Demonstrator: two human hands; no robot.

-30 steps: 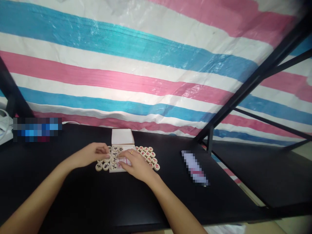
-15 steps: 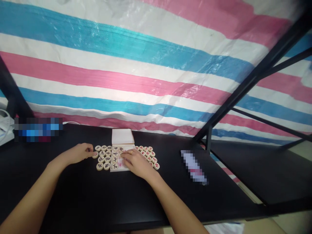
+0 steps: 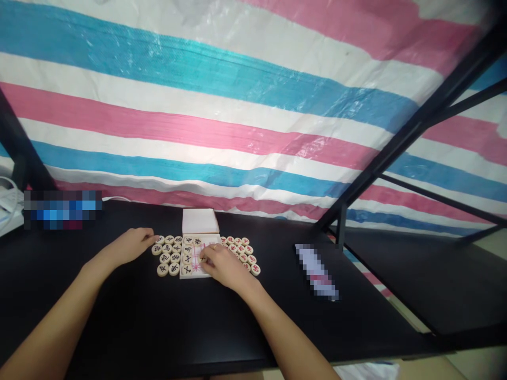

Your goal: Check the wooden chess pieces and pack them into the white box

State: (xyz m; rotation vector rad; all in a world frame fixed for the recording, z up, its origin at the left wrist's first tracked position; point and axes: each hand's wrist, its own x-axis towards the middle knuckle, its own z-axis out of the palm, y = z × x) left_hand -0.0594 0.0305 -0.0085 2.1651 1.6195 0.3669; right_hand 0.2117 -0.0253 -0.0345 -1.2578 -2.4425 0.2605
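Observation:
My left hand has its fingers closed at the edge of a round Chinese chess piece, at the upper left corner of the black-marked pieces on the table. Over the open white box is my right hand, its fingers bent down and pinched on another Chinese chess piece, mostly covered by the fingertips. Several black-marked pieces lie along the box's left side and top, on a pink-lined sheet. Red-marked pieces stand in rows right of the box, partly behind my right hand.
The box's lid stands raised behind it. A blurred flat object lies on the black table to the right, another blurred item at the back left. Black metal bars and a striped sheet enclose the back.
My left hand has moved up from the piece at the second row's left end to the top-left one. My right hand has shifted slightly right and down within the box.

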